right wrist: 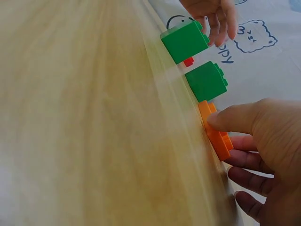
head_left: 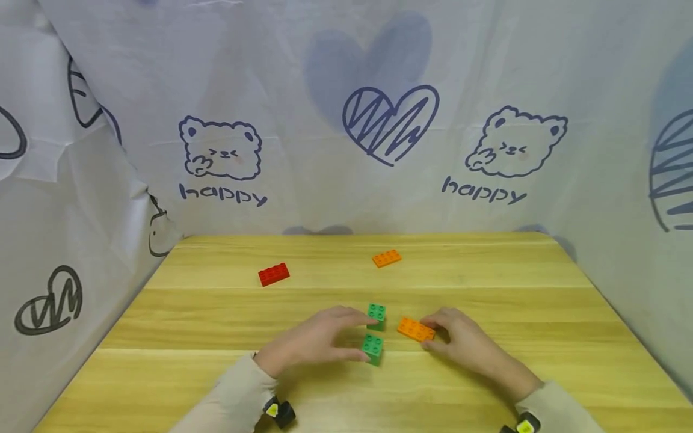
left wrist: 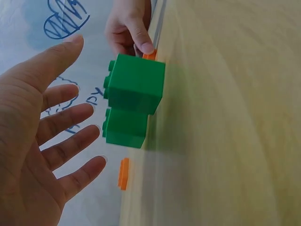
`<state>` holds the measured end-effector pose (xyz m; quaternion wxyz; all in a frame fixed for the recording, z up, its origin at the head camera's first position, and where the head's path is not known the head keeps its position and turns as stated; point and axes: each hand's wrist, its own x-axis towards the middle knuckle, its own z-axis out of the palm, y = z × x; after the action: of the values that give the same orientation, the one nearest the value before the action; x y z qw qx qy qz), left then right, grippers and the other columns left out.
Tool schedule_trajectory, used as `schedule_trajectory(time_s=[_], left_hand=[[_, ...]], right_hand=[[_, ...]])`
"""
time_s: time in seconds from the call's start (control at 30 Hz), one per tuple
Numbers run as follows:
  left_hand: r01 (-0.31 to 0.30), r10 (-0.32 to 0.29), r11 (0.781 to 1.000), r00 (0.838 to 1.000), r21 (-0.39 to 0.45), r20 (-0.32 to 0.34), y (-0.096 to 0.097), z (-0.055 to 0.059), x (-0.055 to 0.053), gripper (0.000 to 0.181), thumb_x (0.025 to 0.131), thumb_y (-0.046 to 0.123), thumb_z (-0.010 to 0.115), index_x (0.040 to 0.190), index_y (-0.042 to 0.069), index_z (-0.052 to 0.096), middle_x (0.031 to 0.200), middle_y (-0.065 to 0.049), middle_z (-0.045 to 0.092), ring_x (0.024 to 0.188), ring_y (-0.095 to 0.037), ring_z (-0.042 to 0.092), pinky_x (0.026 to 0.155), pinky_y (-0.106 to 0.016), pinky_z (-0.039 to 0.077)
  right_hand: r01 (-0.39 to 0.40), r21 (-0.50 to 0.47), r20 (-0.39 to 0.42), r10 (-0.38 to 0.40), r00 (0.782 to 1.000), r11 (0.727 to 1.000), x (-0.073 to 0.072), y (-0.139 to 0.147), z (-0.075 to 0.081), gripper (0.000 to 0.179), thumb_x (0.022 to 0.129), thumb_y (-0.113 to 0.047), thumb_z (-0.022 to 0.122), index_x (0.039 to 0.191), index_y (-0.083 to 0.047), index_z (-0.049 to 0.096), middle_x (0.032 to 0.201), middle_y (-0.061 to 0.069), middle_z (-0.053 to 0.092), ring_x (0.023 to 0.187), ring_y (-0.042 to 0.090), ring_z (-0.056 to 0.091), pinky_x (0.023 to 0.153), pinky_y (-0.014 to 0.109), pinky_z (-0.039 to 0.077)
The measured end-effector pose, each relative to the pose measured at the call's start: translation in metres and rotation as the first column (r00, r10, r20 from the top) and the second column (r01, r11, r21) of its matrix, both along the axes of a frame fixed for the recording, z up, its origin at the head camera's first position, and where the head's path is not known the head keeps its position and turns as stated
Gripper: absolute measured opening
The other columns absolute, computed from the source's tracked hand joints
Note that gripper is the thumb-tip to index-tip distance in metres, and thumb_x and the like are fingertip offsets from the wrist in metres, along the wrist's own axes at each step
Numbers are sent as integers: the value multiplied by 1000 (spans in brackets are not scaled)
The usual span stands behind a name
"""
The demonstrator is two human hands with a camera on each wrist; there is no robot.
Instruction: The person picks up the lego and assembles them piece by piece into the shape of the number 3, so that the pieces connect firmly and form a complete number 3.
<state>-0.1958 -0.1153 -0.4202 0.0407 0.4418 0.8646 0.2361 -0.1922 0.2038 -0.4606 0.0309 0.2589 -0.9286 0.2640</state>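
Two green toy building bricks, one farther (head_left: 376,314) and one nearer (head_left: 372,345), stand studs up on the table with a small gap between them. My left hand (head_left: 308,340) is just left of them, fingers spread and thumb apart. In the left wrist view nothing is in that left hand (left wrist: 28,127); whether a fingertip touches a green brick I cannot tell. To the right of the green pair lies a flat orange brick (head_left: 414,329). My right hand (head_left: 468,343) pinches its right end between thumb and fingers, as the right wrist view also shows.
A red brick (head_left: 274,274) lies farther back on the left of the wooden table (head_left: 216,325). Another flat orange brick (head_left: 387,258) lies near the back edge. White cloth (head_left: 303,180) with drawn hearts and bears hangs behind and at both sides.
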Motion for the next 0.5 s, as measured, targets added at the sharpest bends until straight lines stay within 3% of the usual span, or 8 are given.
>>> schedule_trajectory(time_s=[0.23, 0.5], left_hand=[[18, -19, 999, 1000, -41, -12, 6, -6, 1, 66, 91, 59, 57, 143, 21, 51, 140, 2, 52, 127, -16, 48, 106, -37, 38], [26, -27, 998, 1000, -51, -16, 7, -11, 0, 64, 92, 57, 57, 143, 19, 51, 137, 3, 54, 124, -14, 50, 105, -34, 40]], right_hand=[[-32, 28, -26, 33, 999, 999, 3, 0, 0, 33, 84, -27, 78, 113, -13, 70, 103, -10, 62, 96, 11, 57, 87, 40, 50], [-75, 53, -1, 75, 997, 996, 9, -2, 3, 36, 86, -27, 76, 117, -12, 69, 108, -8, 62, 101, 14, 57, 90, 43, 50]])
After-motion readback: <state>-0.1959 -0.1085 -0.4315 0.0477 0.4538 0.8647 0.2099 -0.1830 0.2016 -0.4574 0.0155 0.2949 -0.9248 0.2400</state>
